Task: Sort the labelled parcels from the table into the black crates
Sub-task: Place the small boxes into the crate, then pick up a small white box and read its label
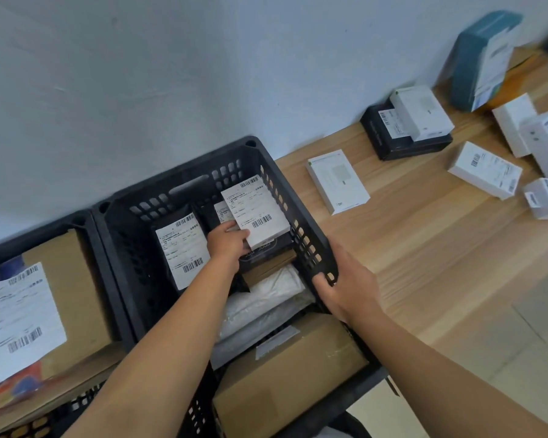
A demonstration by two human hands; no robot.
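Label print unreadable; left crate (86, 222) cut off at frame edge, holds brown box w/ label. Middle crate (178, 181): left hand (227, 245) pinches white labelled parcel (255, 213) inside, atop black parcels. Right hand (345, 286) grips crate's right wall. More parcels on table (424, 235).

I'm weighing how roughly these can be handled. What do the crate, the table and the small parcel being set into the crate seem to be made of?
The black crate looks like moulded matt plastic, given its punched lattice walls. The table shows pale wood grain, either wood or laminate. The small white parcel that the left hand holds looks like smooth cardboard with a printed paper label.
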